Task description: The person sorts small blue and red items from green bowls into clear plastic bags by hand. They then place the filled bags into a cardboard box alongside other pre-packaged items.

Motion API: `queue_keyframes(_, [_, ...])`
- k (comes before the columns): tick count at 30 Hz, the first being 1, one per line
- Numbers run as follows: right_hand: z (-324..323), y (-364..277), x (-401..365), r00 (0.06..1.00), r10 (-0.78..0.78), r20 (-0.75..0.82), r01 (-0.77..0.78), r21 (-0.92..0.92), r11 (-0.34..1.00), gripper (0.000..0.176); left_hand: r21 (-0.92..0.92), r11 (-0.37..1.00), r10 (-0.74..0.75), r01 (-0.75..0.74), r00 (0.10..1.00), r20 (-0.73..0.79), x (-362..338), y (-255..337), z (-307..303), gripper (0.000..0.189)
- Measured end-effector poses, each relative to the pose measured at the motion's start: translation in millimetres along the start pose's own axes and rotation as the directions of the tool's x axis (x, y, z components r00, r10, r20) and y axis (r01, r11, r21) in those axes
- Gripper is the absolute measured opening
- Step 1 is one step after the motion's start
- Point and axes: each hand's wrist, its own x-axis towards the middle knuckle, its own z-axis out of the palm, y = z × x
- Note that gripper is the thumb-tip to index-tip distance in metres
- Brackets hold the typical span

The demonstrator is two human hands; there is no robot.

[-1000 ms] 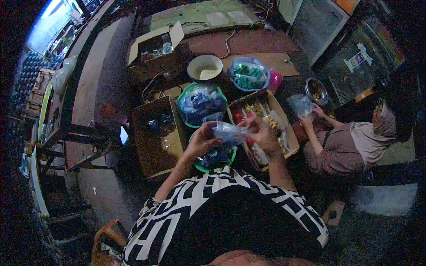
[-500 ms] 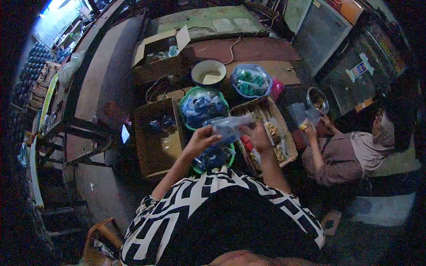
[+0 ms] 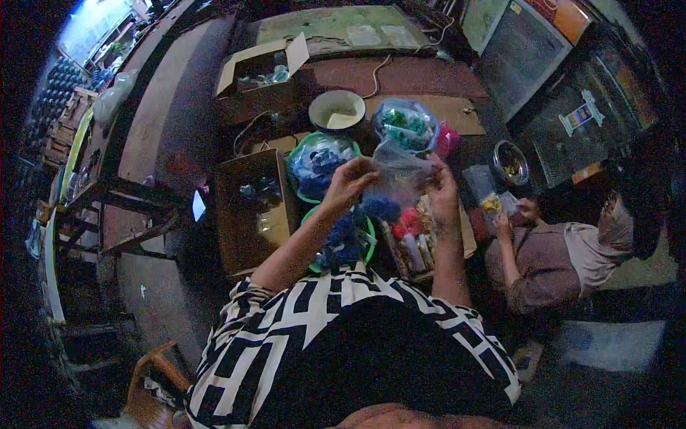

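Note:
A clear plastic bag [image 3: 400,168] is stretched upright between my two hands. My left hand [image 3: 353,184] pinches its upper left edge, and my right hand [image 3: 444,187] grips the upper right edge. Dark blue pieces [image 3: 381,208] show low in the bag. To the left of it, a green basin [image 3: 294,187] holds blue bagged pieces. Another green-rimmed basin [image 3: 372,242] with dark blue contents lies below my left wrist. Under my right forearm is a cardboard box [image 3: 468,239] containing red bundles [image 3: 407,223] and yellowish packets, partly hidden by the bag and arm.
A white bowl [image 3: 321,107] and a bluish basin [image 3: 377,118] of green bagged pieces stand farther back. Cardboard boxes [image 3: 236,250] sit at the left. A co-worker [image 3: 543,261] on the right handles a clear bag with yellow pieces, near a metal bowl [image 3: 525,159].
The bag, earlier bunched flat between my hands, is now raised and spread upright. Both hands have moved up and apart. The co-worker's hands have come together at their bag.

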Motion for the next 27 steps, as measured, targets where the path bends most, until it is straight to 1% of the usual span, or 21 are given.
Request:
queue_keyframes(1, [-8,1,-1,1.000,0.003,-0.007,-0.003,-0.004,1.000,0.043,0.090,0.992,0.090,-0.093,0.995,0.042,4,2,7,0.012])
queue_keyframes(3, [-22,5,-3,0.980,-0.152,-0.129,0.150,-0.022,0.988,0.045,0.054,0.998,0.028,-0.031,0.998,0.061,5,1,18,0.011])
queue_keyframes(4, [-22,-12,-12,0.992,-0.089,-0.086,0.108,0.256,0.961,0.043,0.021,0.999,0.043,-0.045,0.992,0.116,2,0,23,0.010])
queue_keyframes(5, [-39,8,-16,0.992,-0.085,-0.096,0.107,0.254,0.961,0.043,-0.013,0.998,0.060,-0.059,0.984,0.170,-2,-2,26,0.009])
queue_keyframes(6, [-69,44,-20,0.992,-0.123,0.007,0.123,-0.002,0.992,0.043,0.015,1.000,-0.004,0.001,0.982,0.188,-7,-12,26,0.011])
queue_keyframes(7, [-61,27,-27,0.985,-0.128,0.117,0.154,-0.256,0.954,0.042,0.013,1.000,-0.013,0.010,0.980,0.198,-15,-27,25,0.011])
queue_keyframes(8, [-53,10,-47,0.997,-0.028,0.078,0.054,-0.350,0.935,0.037,0.112,0.991,0.048,-0.078,0.968,0.245,-26,-45,23,0.013])
queue_keyframes(9, [-58,28,-61,0.991,0.122,0.048,-0.116,-0.126,0.985,0.032,0.203,0.964,0.106,-0.172,0.949,0.298,-37,-65,20,0.015])
queue_keyframes(10, [-66,60,-75,0.961,0.272,0.054,-0.277,0.109,0.955,0.027,0.202,0.971,0.055,-0.128,0.942,0.330,-49,-89,15,0.018])
queue_keyframes(11, [-76,99,-92,0.971,0.221,0.092,-0.208,-0.132,0.969,0.023,0.202,0.976,0.003,-0.081,0.932,0.361,-64,-108,11,0.020])
queue_keyframes(12, [-85,132,-108,0.973,0.183,0.142,-0.121,-0.362,0.924,0.020,0.198,0.977,-0.006,-0.073,0.929,0.369,-79,-113,9,0.020])
queue_keyframes(14, [-83,163,-138,0.957,0.262,0.121,-0.204,-0.362,0.910,0.020,0.445,0.886,-0.267,0.127,0.926,0.267,-101,-120,5,0.015])
queue_keyframes(16, [-72,164,-150,0.937,0.335,0.103,-0.279,-0.359,0.891,0.020,0.457,0.875,-0.284,0.158,0.933,0.222,-104,-119,8,0.013])
queue_keyframes(17, [-64,159,-153,0.948,0.320,0.005,-0.302,-0.309,0.902,0.017,0.470,0.863,-0.291,0.183,0.942,0.169,-105,-117,10,0.013])
queue_keyframes(18, [-57,155,-155,0.948,0.305,-0.093,-0.319,-0.257,0.912,0.015,0.372,0.901,-0.294,0.223,0.944,0.147,-102,-124,11,0.016])
queue_keyframes(19, [-54,156,-155,0.946,0.307,-0.101,-0.323,-0.256,0.911,0.015,0.372,0.901,-0.298,0.224,0.942,0.154,-101,-130,13,0.016])
queue_keyframes(21, [-50,159,-149,0.936,0.262,-0.237,-0.336,-0.374,0.864,0.015,0.291,0.935,-0.242,0.204,0.965,0.101,-91,-135,21,0.017])
queue_keyframes(22, [-47,162,-148,0.934,0.261,-0.242,-0.339,-0.373,0.864,0.015,0.291,0.935,-0.244,0.204,0.964,0.106,-85,-132,25,0.017])
queue_keyframes(24, [-38,161,-147,0.874,0.332,-0.355,-0.415,-0.189,0.890,0.025,0.511,0.846,-0.217,0.152,0.974,0.069,-78,-128,31,0.020])
queue_keyframes(25, [-33,156,-148,0.872,0.333,-0.359,-0.417,-0.189,0.889,0.025,0.510,0.847,-0.219,0.152,0.973,0.073,-76,-134,33,0.020])
queue_keyframes(27, [-21,144,-150,0.908,0.086,-0.410,-0.298,-0.489,0.820,0.042,0.567,0.802,-0.249,0.190,0.968,0.029,-74,-148,33,0.023])
